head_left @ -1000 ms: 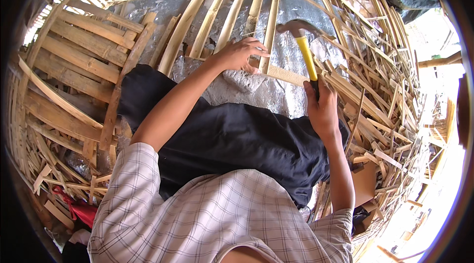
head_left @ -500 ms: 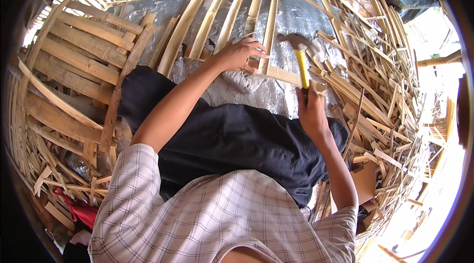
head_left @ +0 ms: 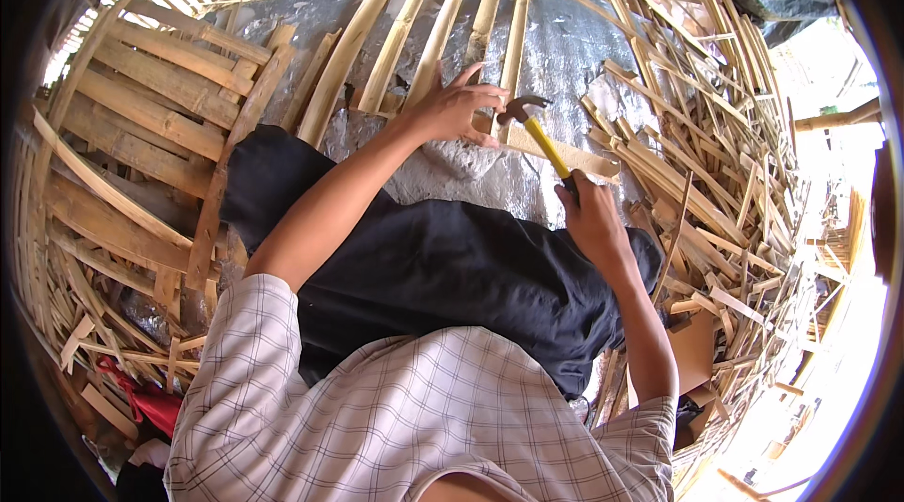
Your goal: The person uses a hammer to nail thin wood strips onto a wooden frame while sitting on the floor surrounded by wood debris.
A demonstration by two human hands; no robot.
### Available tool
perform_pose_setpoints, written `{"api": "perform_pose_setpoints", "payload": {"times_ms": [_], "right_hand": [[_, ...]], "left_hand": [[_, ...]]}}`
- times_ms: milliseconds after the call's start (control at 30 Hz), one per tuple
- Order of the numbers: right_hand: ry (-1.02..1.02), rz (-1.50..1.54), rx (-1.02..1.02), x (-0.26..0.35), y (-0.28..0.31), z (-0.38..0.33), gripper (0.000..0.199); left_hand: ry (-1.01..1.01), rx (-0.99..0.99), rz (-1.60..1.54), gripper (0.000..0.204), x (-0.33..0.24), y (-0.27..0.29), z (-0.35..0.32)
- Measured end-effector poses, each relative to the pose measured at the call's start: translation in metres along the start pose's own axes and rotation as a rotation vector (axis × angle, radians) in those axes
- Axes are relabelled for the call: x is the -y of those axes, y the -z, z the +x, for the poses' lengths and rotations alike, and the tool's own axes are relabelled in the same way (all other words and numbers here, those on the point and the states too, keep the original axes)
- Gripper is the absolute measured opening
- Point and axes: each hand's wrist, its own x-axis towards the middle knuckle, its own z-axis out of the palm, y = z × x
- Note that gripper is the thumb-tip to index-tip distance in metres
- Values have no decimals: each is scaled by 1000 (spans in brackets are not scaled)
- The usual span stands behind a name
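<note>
My right hand (head_left: 597, 219) is closed round the dark grip of a claw hammer (head_left: 546, 146) with a yellow handle. The hammer head is beside the lower end of an upright bamboo slat (head_left: 515, 45). My left hand (head_left: 452, 114) reaches to this same end, fingers spread and fingertips near or against the slat; whether something small is between them, I cannot make out. Beneath the slat a flat bamboo crosspiece (head_left: 565, 155) runs sideways to the right. A grey lump like stone (head_left: 461, 159) sits under my left hand. More split slats (head_left: 403, 36) lie side by side to the left.
A finished-looking bamboo panel (head_left: 155, 111) leans at the left. Heaps of split bamboo offcuts (head_left: 716, 191) lie along the right side. Dark cloth (head_left: 443, 267) covers my legs. A shiny grey sheet (head_left: 556, 31) spreads beneath the slats. A red cloth (head_left: 141, 396) is at lower left.
The hammer head has swung left and down to the slat's end, with its handle now tilted left. My left hand's fingers have spread wider, one lifting upward.
</note>
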Motion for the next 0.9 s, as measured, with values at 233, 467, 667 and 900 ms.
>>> {"api": "perform_pose_setpoints", "payload": {"times_ms": [233, 467, 667, 900], "right_hand": [[-52, 164, -246, 0, -3, 10, 27], [-87, 103, -15, 13, 16, 10, 16], [-121, 192, -150, 3, -6, 7, 19], [-71, 161, -62, 16, 25, 20, 24]], "left_hand": [[-13, 37, 27, 78, 3, -2, 2], [-31, 48, 112, 83, 4, -1, -3], [-49, 92, 146, 77, 5, -5, 4], [-82, 43, 118, 77, 10, -5, -5]]}}
